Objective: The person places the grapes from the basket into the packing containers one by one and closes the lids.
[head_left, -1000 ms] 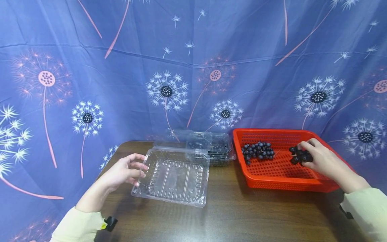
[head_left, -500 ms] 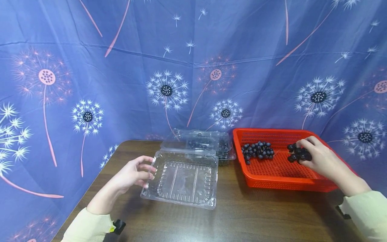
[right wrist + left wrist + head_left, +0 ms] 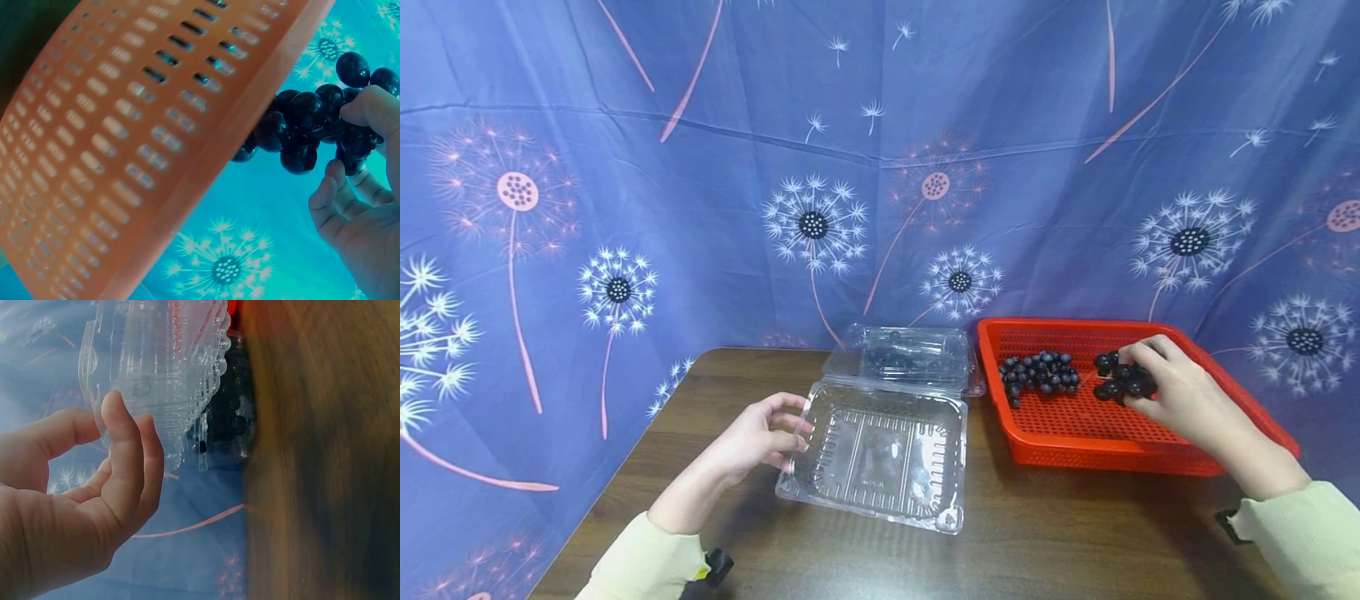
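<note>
My left hand [image 3: 760,437] pinches the left rim of a clear plastic clamshell box [image 3: 883,458], its lid folded back behind it. In the left wrist view the thumb and fingers [image 3: 125,450] meet at the edge of the box [image 3: 156,369], which is held off the table. Over the red basket my right hand [image 3: 1180,396] grips a small bunch of dark grapes [image 3: 1123,379]. The right wrist view has those grapes [image 3: 306,119] between thumb and fingertips, beyond the basket's side. Another bunch of grapes [image 3: 1037,375] lies in the basket's left part.
The red perforated basket [image 3: 1120,458] stands on the right of the wooden table [image 3: 1037,533]. Behind the open box, partly seen through its lid, is a clear container [image 3: 951,346] with dark contents. A blue dandelion-print cloth [image 3: 700,167] hangs at the table's back.
My left hand has carried the open box to the right and slightly nearer. The right hand has moved left above the basket, still gripping its bunch of grapes.
</note>
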### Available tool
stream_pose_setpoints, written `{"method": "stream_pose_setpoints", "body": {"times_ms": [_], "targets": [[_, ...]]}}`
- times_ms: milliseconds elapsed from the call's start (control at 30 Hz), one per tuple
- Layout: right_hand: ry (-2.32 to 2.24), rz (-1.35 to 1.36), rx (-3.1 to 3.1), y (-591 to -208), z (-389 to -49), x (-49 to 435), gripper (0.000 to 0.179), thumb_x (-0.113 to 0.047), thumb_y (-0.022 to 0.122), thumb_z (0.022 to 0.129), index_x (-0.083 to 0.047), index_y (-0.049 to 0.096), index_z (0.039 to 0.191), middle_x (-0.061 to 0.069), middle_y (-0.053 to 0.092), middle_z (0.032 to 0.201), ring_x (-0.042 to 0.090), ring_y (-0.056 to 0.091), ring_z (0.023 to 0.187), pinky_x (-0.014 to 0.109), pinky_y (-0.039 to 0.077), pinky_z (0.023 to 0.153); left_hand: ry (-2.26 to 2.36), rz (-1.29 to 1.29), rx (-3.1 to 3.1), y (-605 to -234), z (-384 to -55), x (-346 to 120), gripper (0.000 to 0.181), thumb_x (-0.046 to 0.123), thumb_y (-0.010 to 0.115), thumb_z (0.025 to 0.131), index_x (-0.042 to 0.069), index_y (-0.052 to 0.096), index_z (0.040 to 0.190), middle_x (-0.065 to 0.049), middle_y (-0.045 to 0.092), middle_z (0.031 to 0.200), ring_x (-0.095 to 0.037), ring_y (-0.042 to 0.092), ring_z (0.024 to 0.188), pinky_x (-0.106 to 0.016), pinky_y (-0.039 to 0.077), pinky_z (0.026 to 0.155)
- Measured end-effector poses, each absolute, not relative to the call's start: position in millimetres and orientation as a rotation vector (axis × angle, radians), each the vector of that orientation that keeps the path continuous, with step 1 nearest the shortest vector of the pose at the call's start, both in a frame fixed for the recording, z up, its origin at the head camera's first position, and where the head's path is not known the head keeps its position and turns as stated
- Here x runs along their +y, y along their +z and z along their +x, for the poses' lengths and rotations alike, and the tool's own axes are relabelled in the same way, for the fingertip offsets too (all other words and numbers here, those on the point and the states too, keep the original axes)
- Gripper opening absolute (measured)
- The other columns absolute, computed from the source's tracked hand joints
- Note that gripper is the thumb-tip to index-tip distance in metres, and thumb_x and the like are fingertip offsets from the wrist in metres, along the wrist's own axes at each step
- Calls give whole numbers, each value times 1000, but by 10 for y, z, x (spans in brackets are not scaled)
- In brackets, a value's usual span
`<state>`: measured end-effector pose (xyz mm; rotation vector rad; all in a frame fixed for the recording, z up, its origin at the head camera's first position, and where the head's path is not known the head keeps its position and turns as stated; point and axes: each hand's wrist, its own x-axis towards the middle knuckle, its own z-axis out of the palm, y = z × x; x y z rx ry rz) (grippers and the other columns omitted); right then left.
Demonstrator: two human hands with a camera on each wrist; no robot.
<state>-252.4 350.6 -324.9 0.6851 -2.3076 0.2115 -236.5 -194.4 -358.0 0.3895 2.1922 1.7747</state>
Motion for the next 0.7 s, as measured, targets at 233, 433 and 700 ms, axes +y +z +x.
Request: {"method": "stream_pose_setpoints", "body": {"times_ms": [233,433,700], "targets": [[221,675,-2253,-3172,-2470,3378,55,0,80,45,-8,57,94,10,52,95,25,54,82,39,43,61,1780,375,2187,-3624,-2381,-1853,56,-4,61,80,-5,38,131,-30,56,114,-23,63,82,-30,56,56],[242,660,-2239,-3121,-2413,3278,54,0,80,45,-7,58,94,9,54,95,25,54,83,34,40,64,1788,352,2186,-3678,-2395,-1752,57,-4,62,79,-6,38,130,-31,55,113,-23,63,80,-31,56,56],[241,695,-2230,-3065,-2344,3151,57,-2,80,44,-7,58,97,8,54,96,22,54,79,31,44,62,1786,320,2210,-3733,-2387,-1630,56,-5,62,77,-6,40,129,-29,57,109,-21,63,78,-34,57,56]]}}
